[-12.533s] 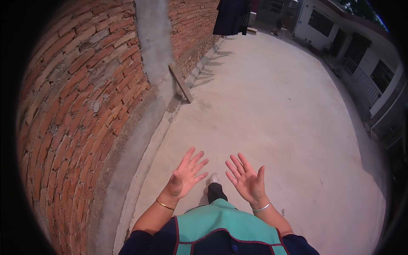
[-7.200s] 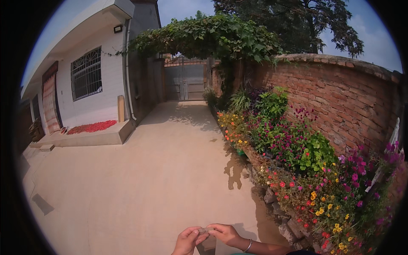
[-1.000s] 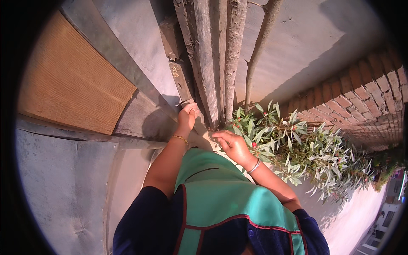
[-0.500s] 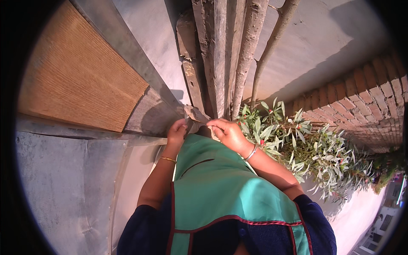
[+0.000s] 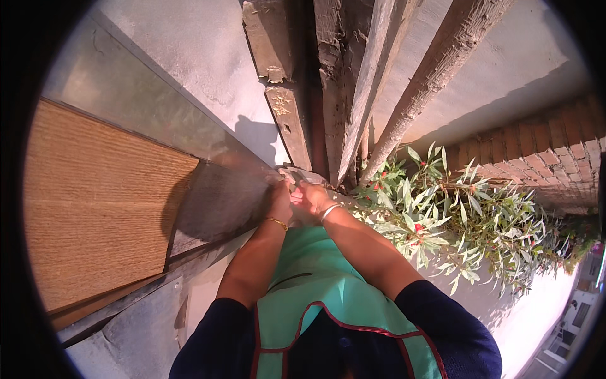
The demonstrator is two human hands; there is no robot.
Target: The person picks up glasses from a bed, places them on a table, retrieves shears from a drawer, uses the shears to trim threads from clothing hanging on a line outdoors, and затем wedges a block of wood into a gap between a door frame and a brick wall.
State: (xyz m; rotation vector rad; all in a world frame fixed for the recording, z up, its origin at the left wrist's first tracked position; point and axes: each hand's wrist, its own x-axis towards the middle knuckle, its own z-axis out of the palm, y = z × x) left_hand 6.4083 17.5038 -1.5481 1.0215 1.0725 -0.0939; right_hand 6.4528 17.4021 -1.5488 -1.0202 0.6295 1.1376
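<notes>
At the foot of the leaning timbers, both hands meet close together over a small pale, flat piece [image 5: 303, 175] that lies where the weathered planks [image 5: 328, 95] and poles come down against the plastered wall [image 5: 208, 57]. The left hand [image 5: 279, 201], with a thin gold bangle at the wrist, has its fingers curled in toward that piece; the right hand [image 5: 314, 199], wearing a pale bangle, is likewise bent at the knuckles with its fingertips up against the left. Whether either hand truly grips the piece or only presses on it cannot be told, since the fingers hide each other and the spot is small in view. To the left lies a woven straw-coloured mat [image 5: 95, 208] on a grey sill [image 5: 208, 208]; to the right a leafy shrub with small red buds [image 5: 461, 215] stands before a brick wall [image 5: 555, 158]. As a judgement, the work looks to be at its handling stage: the hands have reached the spot and are busy on it, yet nothing is lifted clear or carried off, so whatever is being freed or fixed there is not finished
</notes>
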